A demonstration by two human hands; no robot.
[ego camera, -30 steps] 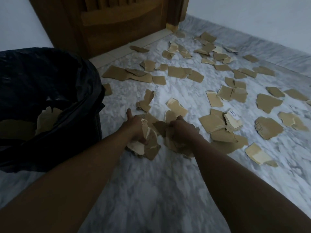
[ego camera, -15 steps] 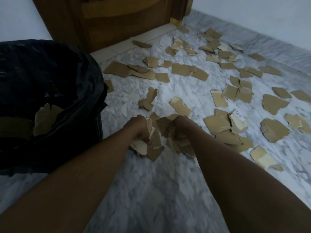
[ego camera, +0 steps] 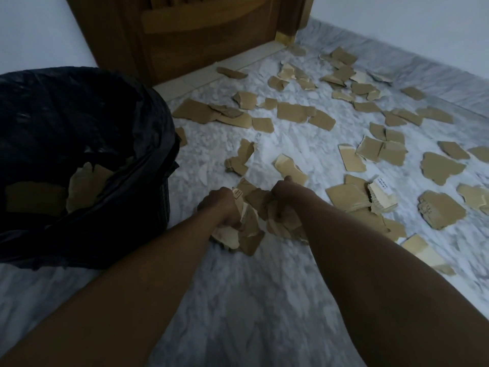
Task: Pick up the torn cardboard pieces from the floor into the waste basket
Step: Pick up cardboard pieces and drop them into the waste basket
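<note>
A bunch of torn brown cardboard pieces (ego camera: 250, 229) is squeezed between my two hands just above the marble floor. My left hand (ego camera: 219, 206) grips the bunch from the left, fingers curled round it. My right hand (ego camera: 287, 193) grips it from the right. The waste basket (ego camera: 148, 165), lined with a black bag, stands at the left, close to my left forearm. Several cardboard pieces (ego camera: 84, 181) lie inside it. Many more torn pieces (ego camera: 293, 112) are scattered over the floor beyond and to the right of my hands.
A wooden door (ego camera: 201, 35) with a pale threshold closes the far side. White walls run along the left and right. A stack of thicker pieces with a white label (ego camera: 379, 193) lies right of my right hand. Bare marble floor (ego camera: 251, 300) lies between my forearms.
My hands have drawn closer together and closed round the gathered bunch, lifting it slightly off the floor. The view has shifted a little.
</note>
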